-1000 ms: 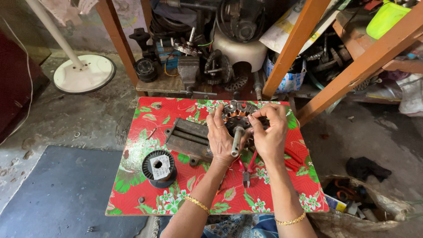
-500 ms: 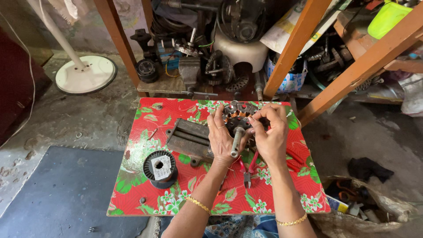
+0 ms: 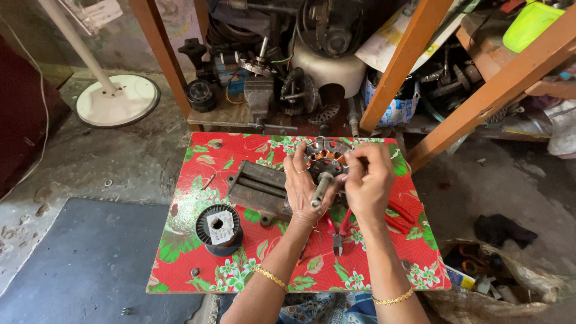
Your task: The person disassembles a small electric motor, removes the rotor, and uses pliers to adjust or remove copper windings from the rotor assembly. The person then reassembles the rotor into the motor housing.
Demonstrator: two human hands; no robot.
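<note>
1. Nearest you, one pair of red pliers [image 3: 339, 228] lies on the flowery worktop [image 3: 198, 180], just below your wrists.
2. One black wire spool [image 3: 219, 228] stands near the worktop's left front edge, with open cloth around it.
3. Your left hand [image 3: 304, 187] wraps one round motor part [image 3: 326, 157] and its one metal shaft [image 3: 320, 190].
4. Your right hand [image 3: 368, 180] pinches the same part's top, grip clenched on it.
5. One grey metal block [image 3: 258, 190] touches your left hand's side.
6. Beyond the far edge, one shelf [image 3: 234, 114] is crowded.

left: vise [image 3: 259, 191], spool [image 3: 219, 228] block | near: pliers [image 3: 339, 228] | board [image 3: 198, 180] left edge free
</note>
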